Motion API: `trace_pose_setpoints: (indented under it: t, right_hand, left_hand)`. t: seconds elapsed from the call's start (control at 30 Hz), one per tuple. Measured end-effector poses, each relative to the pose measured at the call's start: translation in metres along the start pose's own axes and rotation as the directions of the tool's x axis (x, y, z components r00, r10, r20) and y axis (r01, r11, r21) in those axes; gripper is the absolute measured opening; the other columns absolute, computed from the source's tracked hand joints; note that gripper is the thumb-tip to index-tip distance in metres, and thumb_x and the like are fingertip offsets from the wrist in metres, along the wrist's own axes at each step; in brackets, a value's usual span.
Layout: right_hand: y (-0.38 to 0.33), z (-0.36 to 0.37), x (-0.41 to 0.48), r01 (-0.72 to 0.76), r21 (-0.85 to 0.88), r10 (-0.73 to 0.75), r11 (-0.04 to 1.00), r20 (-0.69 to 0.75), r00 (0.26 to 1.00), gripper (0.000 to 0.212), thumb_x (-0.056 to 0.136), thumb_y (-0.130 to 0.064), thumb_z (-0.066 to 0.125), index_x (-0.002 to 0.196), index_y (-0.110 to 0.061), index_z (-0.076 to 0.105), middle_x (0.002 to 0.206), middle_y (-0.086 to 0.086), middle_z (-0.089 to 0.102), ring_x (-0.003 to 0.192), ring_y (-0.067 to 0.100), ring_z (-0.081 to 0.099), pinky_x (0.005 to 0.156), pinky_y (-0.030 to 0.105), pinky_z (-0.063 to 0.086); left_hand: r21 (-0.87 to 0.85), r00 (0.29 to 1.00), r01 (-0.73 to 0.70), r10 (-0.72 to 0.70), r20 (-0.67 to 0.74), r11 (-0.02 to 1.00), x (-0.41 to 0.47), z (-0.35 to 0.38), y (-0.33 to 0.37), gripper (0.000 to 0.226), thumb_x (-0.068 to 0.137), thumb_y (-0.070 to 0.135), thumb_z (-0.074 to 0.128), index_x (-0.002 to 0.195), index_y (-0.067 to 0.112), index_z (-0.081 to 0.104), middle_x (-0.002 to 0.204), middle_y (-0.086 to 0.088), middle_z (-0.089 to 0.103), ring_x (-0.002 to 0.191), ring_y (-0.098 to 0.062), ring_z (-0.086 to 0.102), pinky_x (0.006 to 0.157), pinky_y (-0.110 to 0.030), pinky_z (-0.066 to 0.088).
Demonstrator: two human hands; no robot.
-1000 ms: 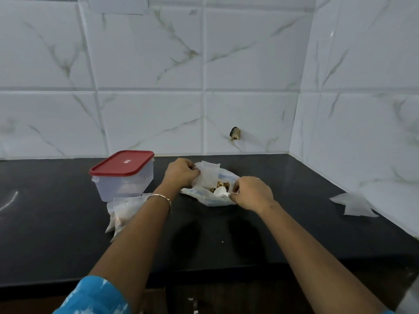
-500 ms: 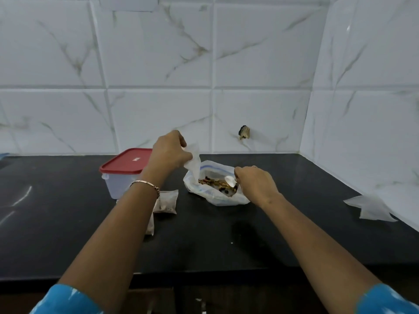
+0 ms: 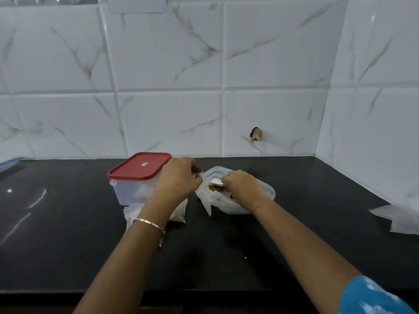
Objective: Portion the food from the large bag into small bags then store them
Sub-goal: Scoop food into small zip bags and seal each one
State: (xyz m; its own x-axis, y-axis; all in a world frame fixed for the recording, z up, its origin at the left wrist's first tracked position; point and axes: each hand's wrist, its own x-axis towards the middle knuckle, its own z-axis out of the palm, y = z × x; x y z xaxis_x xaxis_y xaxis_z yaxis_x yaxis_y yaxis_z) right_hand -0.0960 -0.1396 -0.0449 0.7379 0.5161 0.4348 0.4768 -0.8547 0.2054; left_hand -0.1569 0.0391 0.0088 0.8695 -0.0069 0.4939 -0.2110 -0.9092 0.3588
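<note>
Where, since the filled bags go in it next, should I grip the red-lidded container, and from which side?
Likely the red lid, by its overhanging rim at the near left corner, coming from the left. The lid juts past the clear body, giving a lip to hook under. The left hand covers the lid's right end, and filled small bags lie at its front.

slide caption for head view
Left hand pinches a small bag; right hand holds a spoon in the large bag
</note>
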Motion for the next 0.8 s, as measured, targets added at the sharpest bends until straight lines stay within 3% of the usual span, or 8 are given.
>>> trace_pose_setpoints:
  t: [0.07, 0.13, 0.23, 0.4, 0.57, 0.67, 0.73, 0.8]
  right_hand:
    - [0.0, 0.002, -0.001, 0.008, 0.016, -0.008, 1.0, 0.007, 1.0, 0.023, 0.093, -0.008, 0.049, 0.108, -0.016, 0.064, 0.104, 0.004, 0.067, 0.096, 0.02, 0.064, 0.084, 0.031, 0.052]
    - [0.001, 0.001, -0.003, -0.031, 0.115, 0.028, 0.993, 0.028, 0.999, 0.023, 0.091, -0.009, 0.052, 0.108, -0.016, 0.066, 0.105, 0.004, 0.067, 0.097, 0.022, 0.063, 0.085, 0.033, 0.051]
    - [0.009, -0.003, -0.008, -0.119, 0.316, 0.096, 0.941, 0.086, 0.992, 0.024, 0.09, -0.006, 0.053, 0.105, -0.017, 0.068, 0.101, 0.004, 0.066, 0.094, 0.024, 0.063, 0.078, 0.031, 0.048]
    - [0.022, -0.002, -0.011, -0.175, 0.425, 0.173, 0.888, 0.043, 0.984, 0.022, 0.097, -0.017, 0.054, 0.11, -0.023, 0.071, 0.105, 0.0, 0.069, 0.089, 0.016, 0.065, 0.081, 0.036, 0.054]
    - [0.018, -0.002, -0.013, -0.193, 0.412, 0.193, 0.89, 0.043, 0.98, 0.022, 0.096, -0.02, 0.055, 0.112, -0.026, 0.069, 0.107, -0.003, 0.069, 0.088, 0.014, 0.065, 0.081, 0.035, 0.055]
    - [0.015, -0.003, -0.016, -0.207, 0.382, 0.213, 0.901, 0.027, 0.977, 0.02, 0.096, -0.021, 0.055, 0.109, -0.026, 0.069, 0.105, -0.005, 0.068, 0.084, 0.012, 0.06, 0.07, 0.028, 0.049]
    - [0.014, -0.003, -0.017, -0.215, 0.387, 0.235, 0.897, -0.005, 0.972, 0.02, 0.096, -0.021, 0.053, 0.11, -0.025, 0.067, 0.106, -0.005, 0.066, 0.087, 0.012, 0.058, 0.068, 0.025, 0.041]
    - [0.013, -0.002, -0.019, -0.23, 0.404, 0.272, 0.885, -0.047, 0.961, 0.021, 0.099, -0.023, 0.049, 0.111, -0.025, 0.066, 0.107, -0.006, 0.064, 0.091, 0.012, 0.058, 0.07, 0.026, 0.044]
  left_hand:
    - [-0.042, 0.998, -0.057, 0.057, -0.001, 0.998, -0.007, 0.006, -0.002, 0.037, 0.084, 0.046, 0.067, 0.106, 0.017, 0.072, 0.103, 0.007, 0.07, 0.096, -0.011, 0.063, 0.077, -0.022, 0.045]
    - [-0.11, 0.989, -0.101, 0.112, 0.101, 0.989, -0.01, 0.013, -0.007, 0.062, 0.073, 0.064, 0.069, 0.117, 0.021, 0.067, 0.111, 0.007, 0.064, 0.097, -0.011, 0.059, 0.083, -0.029, 0.05]
    - [-0.183, 0.949, -0.145, 0.189, 0.254, 0.972, -0.011, 0.02, -0.013, 0.078, 0.06, 0.057, 0.083, 0.128, 0.029, 0.056, 0.121, 0.01, 0.051, 0.088, -0.007, 0.054, 0.08, -0.019, 0.046]
    - [-0.307, 0.936, -0.196, 0.271, 0.226, 0.931, -0.01, 0.023, -0.014, 0.064, 0.063, 0.031, 0.088, 0.116, 0.035, 0.053, 0.115, 0.01, 0.051, 0.075, -0.009, 0.061, 0.064, -0.009, 0.047]
    - [-0.378, 0.944, -0.146, 0.244, 0.224, 0.914, -0.012, 0.021, -0.015, 0.064, 0.062, 0.031, 0.089, 0.114, 0.033, 0.051, 0.105, 0.016, 0.054, 0.07, -0.006, 0.057, 0.063, -0.015, 0.05]
    - [-0.381, 0.945, -0.152, 0.246, 0.213, 0.912, -0.017, 0.02, -0.017, 0.062, 0.061, 0.032, 0.09, 0.113, 0.033, 0.055, 0.104, 0.015, 0.057, 0.072, -0.007, 0.058, 0.065, -0.017, 0.05]
    - [-0.344, 0.947, -0.18, 0.257, 0.193, 0.922, -0.02, 0.017, -0.017, 0.059, 0.06, 0.035, 0.09, 0.109, 0.034, 0.058, 0.102, 0.015, 0.059, 0.077, -0.009, 0.059, 0.068, -0.019, 0.052]
    - [-0.273, 0.947, -0.216, 0.269, 0.174, 0.937, -0.024, 0.012, -0.016, 0.054, 0.06, 0.039, 0.088, 0.106, 0.032, 0.062, 0.098, 0.018, 0.058, 0.079, -0.008, 0.059, 0.069, -0.018, 0.052]
